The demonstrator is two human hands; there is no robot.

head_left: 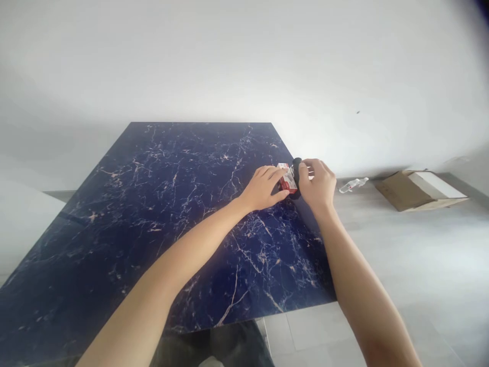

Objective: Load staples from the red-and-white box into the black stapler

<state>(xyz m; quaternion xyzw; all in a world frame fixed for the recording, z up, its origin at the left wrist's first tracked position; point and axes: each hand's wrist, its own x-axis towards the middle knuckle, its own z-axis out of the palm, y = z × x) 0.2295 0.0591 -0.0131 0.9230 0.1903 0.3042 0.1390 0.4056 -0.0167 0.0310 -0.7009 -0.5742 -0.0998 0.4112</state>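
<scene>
A small red-and-white box (287, 181) lies by the right edge of the dark blue marbled table (183, 204). My left hand (266, 187) has it between the thumb at the near end and the fingers at the far end. Directly to the box's right is a black object (297, 176) with a rounded top, and my right hand (318, 182) is closed on it, thumb towards the box. Its kind cannot be made out, since the fingers hide part of it. The two things are side by side; whether they touch is unclear.
A white wall (214, 61) rises behind the table. On the floor to the right are a clear plastic bottle (353, 185) and an open cardboard box (407, 191). My legs (229, 346) are below the table's front edge.
</scene>
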